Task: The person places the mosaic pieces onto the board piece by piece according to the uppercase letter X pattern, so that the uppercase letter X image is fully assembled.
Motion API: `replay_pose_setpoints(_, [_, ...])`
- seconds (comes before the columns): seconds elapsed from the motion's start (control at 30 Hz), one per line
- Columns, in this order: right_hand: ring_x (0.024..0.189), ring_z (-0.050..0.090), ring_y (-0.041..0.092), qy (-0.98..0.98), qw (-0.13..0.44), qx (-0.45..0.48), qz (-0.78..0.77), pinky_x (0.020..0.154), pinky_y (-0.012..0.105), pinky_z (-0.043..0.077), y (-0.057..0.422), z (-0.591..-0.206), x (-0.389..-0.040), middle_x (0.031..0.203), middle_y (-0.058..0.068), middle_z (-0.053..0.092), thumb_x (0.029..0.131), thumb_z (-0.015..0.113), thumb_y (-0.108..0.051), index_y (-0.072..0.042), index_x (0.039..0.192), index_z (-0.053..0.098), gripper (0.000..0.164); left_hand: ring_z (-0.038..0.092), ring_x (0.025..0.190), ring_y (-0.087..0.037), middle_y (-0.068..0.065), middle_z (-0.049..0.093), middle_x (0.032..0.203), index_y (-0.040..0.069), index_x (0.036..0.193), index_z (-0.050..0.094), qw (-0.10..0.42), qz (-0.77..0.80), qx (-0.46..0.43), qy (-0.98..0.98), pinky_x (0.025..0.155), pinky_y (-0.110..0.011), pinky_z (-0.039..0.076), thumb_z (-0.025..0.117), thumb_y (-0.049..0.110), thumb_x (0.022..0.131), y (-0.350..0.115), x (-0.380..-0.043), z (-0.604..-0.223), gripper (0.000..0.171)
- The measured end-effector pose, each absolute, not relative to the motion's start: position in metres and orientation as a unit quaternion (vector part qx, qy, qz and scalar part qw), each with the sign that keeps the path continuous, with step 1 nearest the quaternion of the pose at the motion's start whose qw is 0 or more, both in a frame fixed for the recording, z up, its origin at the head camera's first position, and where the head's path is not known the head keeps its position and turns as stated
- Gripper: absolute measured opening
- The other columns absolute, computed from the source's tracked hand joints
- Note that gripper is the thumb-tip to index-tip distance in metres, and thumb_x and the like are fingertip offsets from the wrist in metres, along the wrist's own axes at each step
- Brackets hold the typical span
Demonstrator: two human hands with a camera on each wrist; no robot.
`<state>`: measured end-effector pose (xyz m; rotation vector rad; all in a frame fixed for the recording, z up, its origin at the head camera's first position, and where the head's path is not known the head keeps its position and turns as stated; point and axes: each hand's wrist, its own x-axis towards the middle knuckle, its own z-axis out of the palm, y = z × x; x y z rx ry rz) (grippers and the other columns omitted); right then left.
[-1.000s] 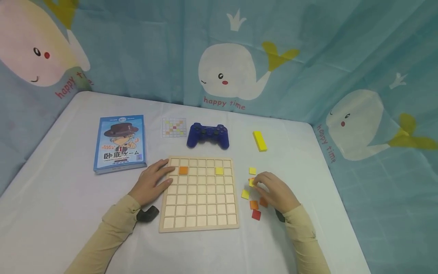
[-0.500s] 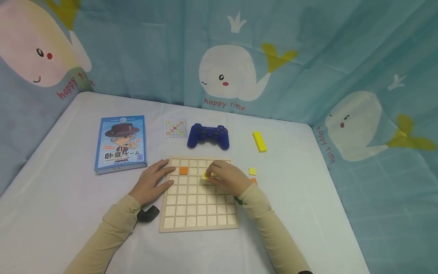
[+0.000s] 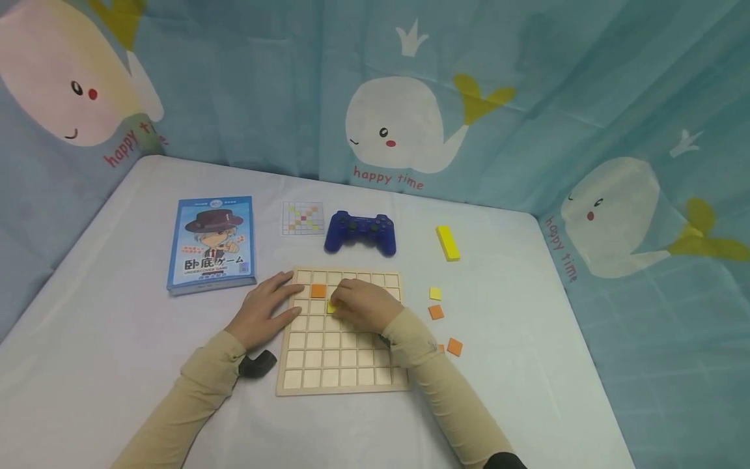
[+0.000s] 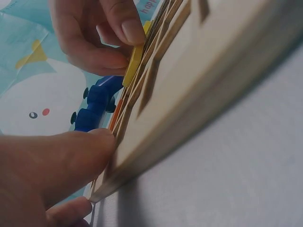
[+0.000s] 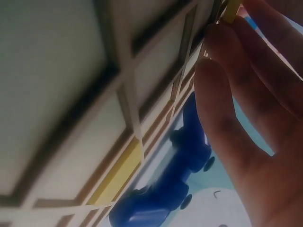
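My right hand [image 3: 366, 306] is over the upper part of the wooden grid board [image 3: 321, 378], pinching a yellow square tile [image 3: 331, 307] between thumb and fingers. In the left wrist view this yellow tile [image 4: 134, 65] stands tilted close over the grid. My left hand [image 3: 263, 314] rests on the board's left edge with its fingers extended. An orange tile [image 3: 318, 291] lies in a cell of the second row, up and left of the pinched tile. Another yellow tile [image 5: 118, 172] lies in a cell, seen in the right wrist view and hidden by my right hand in the head view.
Right of the board lie a yellow tile [image 3: 435, 293] and several orange tiles [image 3: 454, 346], partly behind my right sleeve. Farther back are a yellow block [image 3: 448, 243], a blue game controller [image 3: 360, 231], a pattern card [image 3: 303, 217] and a blue game box [image 3: 212, 244].
My right hand picked up a yellow tile from the loose ones on the right and carried it left over the board. My left hand has stayed on the board's edge.
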<state>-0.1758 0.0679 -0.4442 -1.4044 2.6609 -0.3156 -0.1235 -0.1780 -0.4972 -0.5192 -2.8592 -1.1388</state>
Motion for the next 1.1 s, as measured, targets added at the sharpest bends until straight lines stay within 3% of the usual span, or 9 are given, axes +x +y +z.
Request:
replay_pose_setpoints(0.83, [0.094,0.063,0.008,0.89,0.066,-0.444,-0.076,0.085,0.021,0.052,0.062,-0.446,-0.177,0.104,-0.006,0.064,0.091,0.067,-0.027,-0.015,0.106,0.068,0.019,0.027,0.139,-0.043,-0.019,0.035,0.15,0.009,0.134,0.053,0.011,-0.36,-0.169,-0.918,0.108,-0.065,0.022,0.061,0.026,0.093,-0.179,-0.124,-0.498,0.046])
replay_pose_setpoints(1.1, [0.092,0.064,0.013,0.907,0.042,-0.391,-0.151,0.083,0.027,0.054,0.111,-0.425,-0.184,0.111,0.0,0.062,0.091,0.067,-0.024,-0.011,0.11,0.063,0.023,0.027,0.139,-0.043,-0.019,0.035,0.15,0.01,0.134,0.053,0.01,-0.361,-0.166,-0.918,0.108,-0.064,0.022,0.062,0.027,0.093,-0.179,-0.124,-0.5,0.046])
